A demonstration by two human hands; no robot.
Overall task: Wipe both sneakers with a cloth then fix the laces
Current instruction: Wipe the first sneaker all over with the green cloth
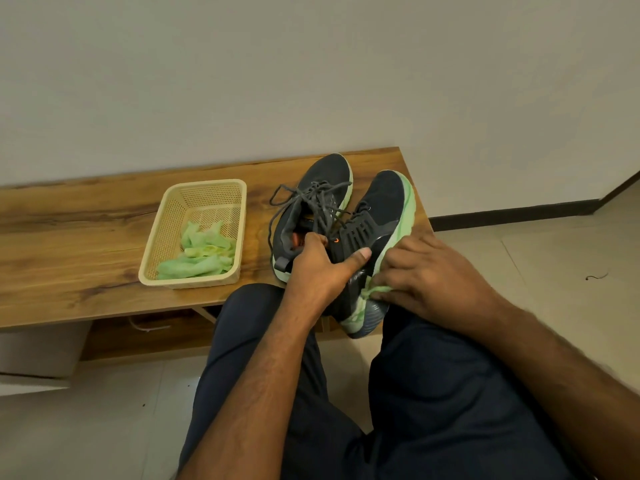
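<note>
Gripping the right-hand sneaker [377, 216] at its collar, our left hand [318, 268] curls round it while our right hand [426, 271] pinches a green cloth [375, 291] against its heel. Both sneakers sit on a wooden bench [86, 244], the other sneaker [311, 202] loosely laced, beside a basket [194, 233] holding green cloths [201, 254]

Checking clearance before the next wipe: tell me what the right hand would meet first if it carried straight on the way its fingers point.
The right hand points left, pressing a green cloth against the nearer sneaker. It would likely meet that sneaker's heel first, then the left hand.
</note>
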